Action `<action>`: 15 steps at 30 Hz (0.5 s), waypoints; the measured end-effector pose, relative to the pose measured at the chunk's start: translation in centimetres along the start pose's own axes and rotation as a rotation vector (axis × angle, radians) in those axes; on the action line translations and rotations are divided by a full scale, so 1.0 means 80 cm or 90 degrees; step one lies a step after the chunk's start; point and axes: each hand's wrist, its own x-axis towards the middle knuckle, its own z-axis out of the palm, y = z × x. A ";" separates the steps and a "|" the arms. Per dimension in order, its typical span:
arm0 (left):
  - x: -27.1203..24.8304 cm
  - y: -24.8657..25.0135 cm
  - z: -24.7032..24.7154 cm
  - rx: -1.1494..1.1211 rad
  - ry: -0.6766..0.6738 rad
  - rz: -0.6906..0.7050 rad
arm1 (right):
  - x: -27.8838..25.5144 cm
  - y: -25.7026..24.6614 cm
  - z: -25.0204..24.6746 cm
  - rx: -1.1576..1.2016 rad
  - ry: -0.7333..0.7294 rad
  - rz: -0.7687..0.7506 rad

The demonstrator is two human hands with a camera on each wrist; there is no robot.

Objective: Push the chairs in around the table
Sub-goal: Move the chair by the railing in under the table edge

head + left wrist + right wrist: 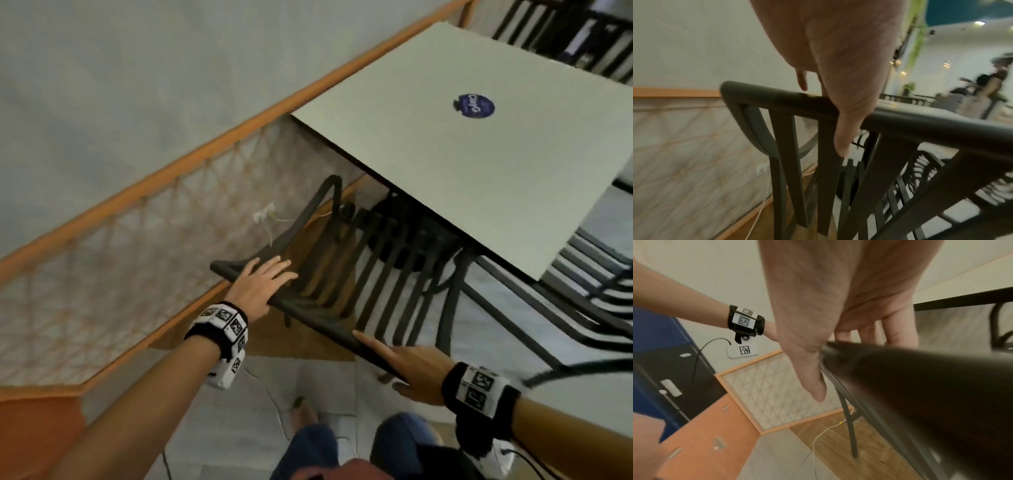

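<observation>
A black slatted chair (pixel 318 318) stands at the near side of the pale square table (pixel 479 164), its seat under the tabletop. My left hand (pixel 262 286) rests with straight fingers on the left end of the chair's top rail (pixel 777 99), and the thumb hangs over the rail's front. My right hand (pixel 407 366) touches the right end of the rail (pixel 900 369). Its index finger lies straight along the rail, and the rail sits between thumb and fingers. The table's dark edge (pixel 962 300) shows just beyond.
A wall with an orange-framed lattice panel (pixel 137 257) runs close on the left, carrying a socket and cable (pixel 263 216). Another black chair (pixel 599 284) stands at the table's right side, and more chairs (pixel 565 34) stand behind. A person (pixel 999 78) is far off.
</observation>
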 end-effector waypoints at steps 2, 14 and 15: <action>0.015 -0.010 0.006 0.018 -0.041 0.065 | -0.005 -0.007 0.010 0.007 0.026 0.069; 0.027 -0.037 0.000 0.038 -0.120 0.099 | -0.017 -0.021 0.040 0.086 0.166 0.246; 0.027 -0.041 -0.003 0.045 -0.125 0.095 | -0.012 -0.025 0.040 0.092 0.163 0.244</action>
